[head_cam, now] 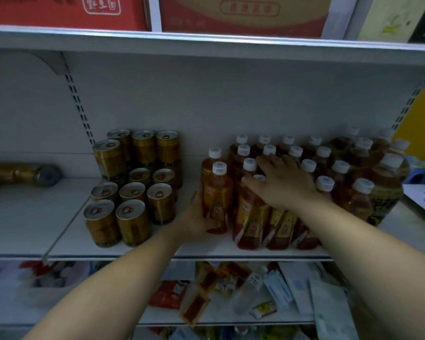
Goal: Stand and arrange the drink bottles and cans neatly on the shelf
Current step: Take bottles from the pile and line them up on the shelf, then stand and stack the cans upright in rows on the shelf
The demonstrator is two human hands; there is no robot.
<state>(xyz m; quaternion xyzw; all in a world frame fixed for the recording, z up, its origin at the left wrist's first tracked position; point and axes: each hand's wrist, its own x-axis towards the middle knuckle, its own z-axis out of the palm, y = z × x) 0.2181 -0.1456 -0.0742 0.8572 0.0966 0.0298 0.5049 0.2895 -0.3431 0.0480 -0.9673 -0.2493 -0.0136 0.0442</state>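
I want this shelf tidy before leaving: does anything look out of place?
Yes: a gold can lies on its side at the far left of the shelf, apart from the upright cans. The bottle that the left hand grips stands upright.

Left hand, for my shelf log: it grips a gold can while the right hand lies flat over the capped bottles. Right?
No. The head view shows the left hand gripping a tea bottle, not a can; the right hand does lie flat over the capped bottles.
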